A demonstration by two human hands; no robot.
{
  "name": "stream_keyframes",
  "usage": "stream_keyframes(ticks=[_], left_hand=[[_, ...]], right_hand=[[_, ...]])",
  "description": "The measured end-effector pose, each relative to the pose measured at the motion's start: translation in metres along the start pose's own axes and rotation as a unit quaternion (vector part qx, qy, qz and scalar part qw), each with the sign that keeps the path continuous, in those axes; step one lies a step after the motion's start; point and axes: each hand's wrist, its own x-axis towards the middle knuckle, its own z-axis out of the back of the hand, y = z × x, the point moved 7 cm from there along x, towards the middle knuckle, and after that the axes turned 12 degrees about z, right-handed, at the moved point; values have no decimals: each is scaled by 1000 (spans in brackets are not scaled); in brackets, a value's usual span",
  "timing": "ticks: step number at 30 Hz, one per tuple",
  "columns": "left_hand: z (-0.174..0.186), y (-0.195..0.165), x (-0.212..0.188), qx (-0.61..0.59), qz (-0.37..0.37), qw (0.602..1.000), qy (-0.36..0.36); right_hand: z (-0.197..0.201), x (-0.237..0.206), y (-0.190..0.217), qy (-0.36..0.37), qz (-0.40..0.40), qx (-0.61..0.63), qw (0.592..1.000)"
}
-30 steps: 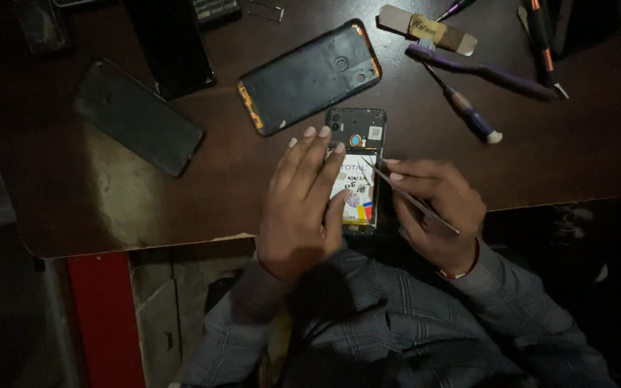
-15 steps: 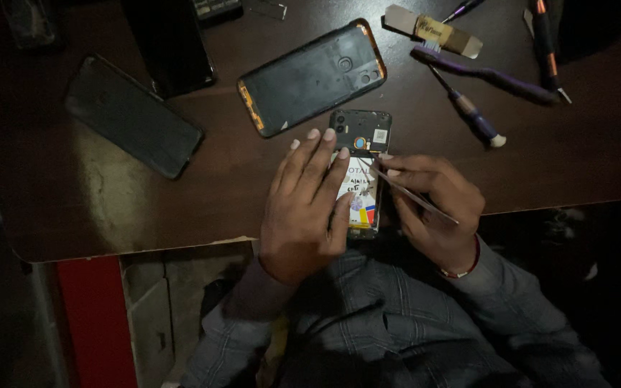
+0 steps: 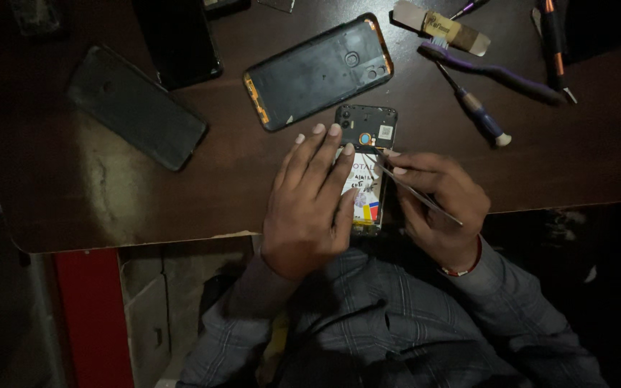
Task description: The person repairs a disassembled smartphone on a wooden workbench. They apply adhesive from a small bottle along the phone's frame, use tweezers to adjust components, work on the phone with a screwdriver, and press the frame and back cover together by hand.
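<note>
Counter (image 3: pixel 181 201) of dark wood carries everything here, and it is dimly lit. On its far part lies a back cover (image 3: pixel 318 72), inner side up, tilted on a diagonal. A dark phone (image 3: pixel 134 108) lies to the left, well apart from the work, and another black device (image 3: pixel 177 39) is near the far edge. To the right are a purple brush (image 3: pixel 497 72), a screwdriver (image 3: pixel 476 111) and a flat scraper (image 3: pixel 440 27).

The opened phone (image 3: pixel 366 129) lies at the near edge of the counter, just in front of the person. Its long axis runs away from the body, almost straight, with the camera end pointing to the far side and the lower end toward the counter edge. The back is already off, so the black inner frame and the battery (image 3: pixel 363 197) with its coloured label are bare. The inner frame and the battery sit in place, so I judge the work is in an early to middle stage: the opening is done, the inside parts are left.

The left hand (image 3: pixel 310 208) lies flat on the phone, fingers spread and extended, pressing it down and gripping nothing. The right hand (image 3: pixel 443 205) is closed around thin tweezers (image 3: pixel 415 192), and their tip touches the phone just below the camera part.
</note>
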Motion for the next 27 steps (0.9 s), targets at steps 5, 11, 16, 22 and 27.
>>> stream_keyframes(ticks=[5,11,16,22,27], left_hand=[[-1,2,-1,-5,3,1000,7],[-2,2,0,1,4,1000,7],[0,1,0,-6,4,1000,4],[0,0,0,3,-4,1000,3],[2,0,0,-1,-1,1000,6]], right_hand=[[-1,-2,3,-1,6,-27,1000],[-7,-3,5,1,31,-45,999],[-7,-3,7,-3,47,-61,997],[-8,-2,8,3,55,-64,996],[-8,0,10,2,59,-62,996]])
